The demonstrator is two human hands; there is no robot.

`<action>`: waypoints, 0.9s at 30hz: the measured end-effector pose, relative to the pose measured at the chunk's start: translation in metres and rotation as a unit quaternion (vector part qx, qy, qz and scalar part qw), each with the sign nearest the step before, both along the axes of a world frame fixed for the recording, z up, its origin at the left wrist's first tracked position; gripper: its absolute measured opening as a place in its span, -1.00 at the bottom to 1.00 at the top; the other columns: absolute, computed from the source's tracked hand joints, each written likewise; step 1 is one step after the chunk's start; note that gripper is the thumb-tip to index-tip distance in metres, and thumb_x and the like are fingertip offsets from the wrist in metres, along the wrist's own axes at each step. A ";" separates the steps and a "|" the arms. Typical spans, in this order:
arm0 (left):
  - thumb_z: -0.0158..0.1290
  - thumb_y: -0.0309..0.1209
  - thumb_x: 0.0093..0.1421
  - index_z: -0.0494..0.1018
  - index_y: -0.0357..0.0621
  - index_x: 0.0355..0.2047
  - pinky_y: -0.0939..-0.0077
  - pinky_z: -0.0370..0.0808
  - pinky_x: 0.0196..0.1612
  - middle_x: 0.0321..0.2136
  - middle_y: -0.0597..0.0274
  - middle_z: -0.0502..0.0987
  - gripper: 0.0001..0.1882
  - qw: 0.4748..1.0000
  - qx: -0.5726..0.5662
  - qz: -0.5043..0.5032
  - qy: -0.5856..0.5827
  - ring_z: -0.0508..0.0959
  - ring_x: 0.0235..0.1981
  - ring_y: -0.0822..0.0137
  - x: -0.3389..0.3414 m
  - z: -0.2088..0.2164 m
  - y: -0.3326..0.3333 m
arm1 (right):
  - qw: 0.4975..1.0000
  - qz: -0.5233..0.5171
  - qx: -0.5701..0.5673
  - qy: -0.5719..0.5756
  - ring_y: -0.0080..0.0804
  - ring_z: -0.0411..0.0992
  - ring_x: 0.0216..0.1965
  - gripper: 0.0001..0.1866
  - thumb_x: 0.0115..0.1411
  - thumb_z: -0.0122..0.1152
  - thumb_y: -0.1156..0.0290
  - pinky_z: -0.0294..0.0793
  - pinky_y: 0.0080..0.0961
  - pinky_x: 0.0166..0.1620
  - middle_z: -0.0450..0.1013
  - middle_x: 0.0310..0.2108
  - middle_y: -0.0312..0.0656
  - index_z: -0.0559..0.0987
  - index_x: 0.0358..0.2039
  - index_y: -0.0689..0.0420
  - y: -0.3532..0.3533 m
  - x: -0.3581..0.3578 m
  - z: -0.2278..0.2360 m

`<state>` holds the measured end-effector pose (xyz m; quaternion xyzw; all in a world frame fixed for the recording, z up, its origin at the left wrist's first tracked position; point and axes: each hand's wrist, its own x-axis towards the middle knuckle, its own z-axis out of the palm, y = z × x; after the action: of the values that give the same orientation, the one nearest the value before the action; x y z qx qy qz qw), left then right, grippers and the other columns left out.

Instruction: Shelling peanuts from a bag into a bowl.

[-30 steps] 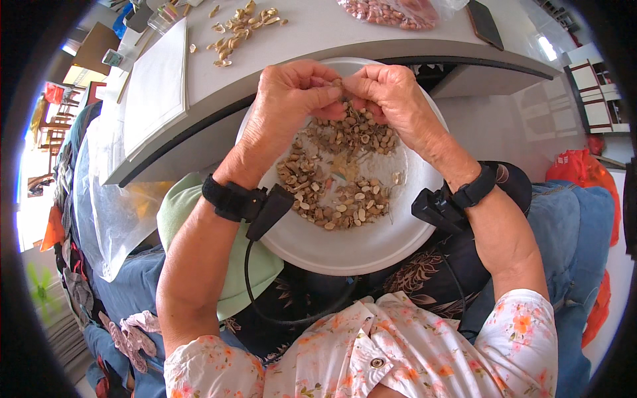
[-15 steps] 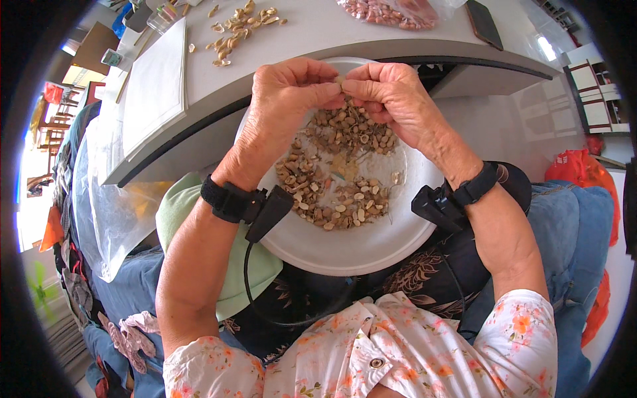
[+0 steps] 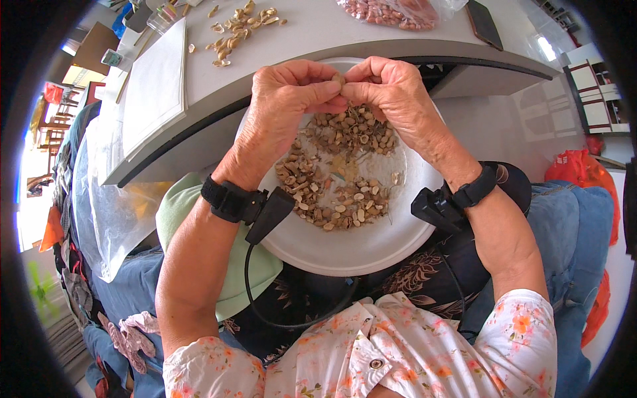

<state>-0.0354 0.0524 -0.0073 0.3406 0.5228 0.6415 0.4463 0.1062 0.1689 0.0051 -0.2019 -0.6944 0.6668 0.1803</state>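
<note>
Over the far side of a wide pale basin [image 3: 345, 260], my left hand [image 3: 292, 93] and my right hand [image 3: 393, 89] meet fingertip to fingertip. Between their thumbs and forefingers is a small tan peanut in its shell [image 3: 339, 78], pinched from both sides and partly covered. Beneath them, the basin holds a loose ring of peanut shells and unshelled peanuts [image 3: 355, 202] with bits of debris. The basin rests on my lap. Each wrist wears a black strap with a dark device.
Beyond the basin runs a grey table edge. On the table lie a pile of peanut shells [image 3: 242, 30], a plastic bag of reddish shelled peanuts [image 3: 391, 13], a dark phone [image 3: 484, 25] and white paper sheets [image 3: 158, 83]. A clear plastic bag [image 3: 109, 199] hangs at the left.
My right fingers have shifted slightly around the peanut, with the thumb and forefinger further apart. More of the peanut shows now. The basin has stayed in place.
</note>
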 end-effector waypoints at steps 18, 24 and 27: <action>0.04 -0.59 0.11 0.48 -0.41 -0.24 0.51 0.57 -0.27 -0.39 0.08 0.57 -0.80 0.997 -0.017 0.024 0.074 0.59 -0.43 0.37 0.007 0.006 0.002 | 0.997 -0.040 -0.071 0.017 -0.77 0.25 -0.61 -0.80 0.09 0.24 0.40 0.19 -0.79 -0.60 0.42 -0.58 -0.35 0.55 -0.36 0.29 0.000 -0.002 -0.007; 0.02 -0.63 0.06 0.47 -0.42 -0.32 0.53 0.56 -0.32 -0.46 0.13 0.55 -0.85 0.994 -0.012 0.028 0.107 0.58 -0.47 0.38 0.012 0.004 -0.002 | 0.997 0.060 -0.049 0.012 -0.66 0.44 -0.47 -0.67 0.05 0.32 0.33 0.45 -0.75 -0.41 0.50 -0.50 -0.24 0.55 -0.30 0.35 -0.008 -0.004 -0.004; -0.01 -0.66 0.05 0.48 -0.43 -0.35 0.59 0.53 -0.39 -0.51 0.17 0.54 -0.86 0.995 -0.004 0.037 0.092 0.54 -0.51 0.43 0.017 0.002 0.000 | 0.997 0.057 -0.043 0.034 -0.62 0.48 -0.44 -0.69 0.05 0.31 0.35 0.50 -0.72 -0.32 0.52 -0.48 -0.21 0.55 -0.30 0.35 -0.007 -0.005 -0.013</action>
<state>-0.0188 0.0519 -0.0048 0.3770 0.5764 0.6213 0.3736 0.1017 0.1621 -0.0076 -0.1464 -0.6691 0.7115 0.1569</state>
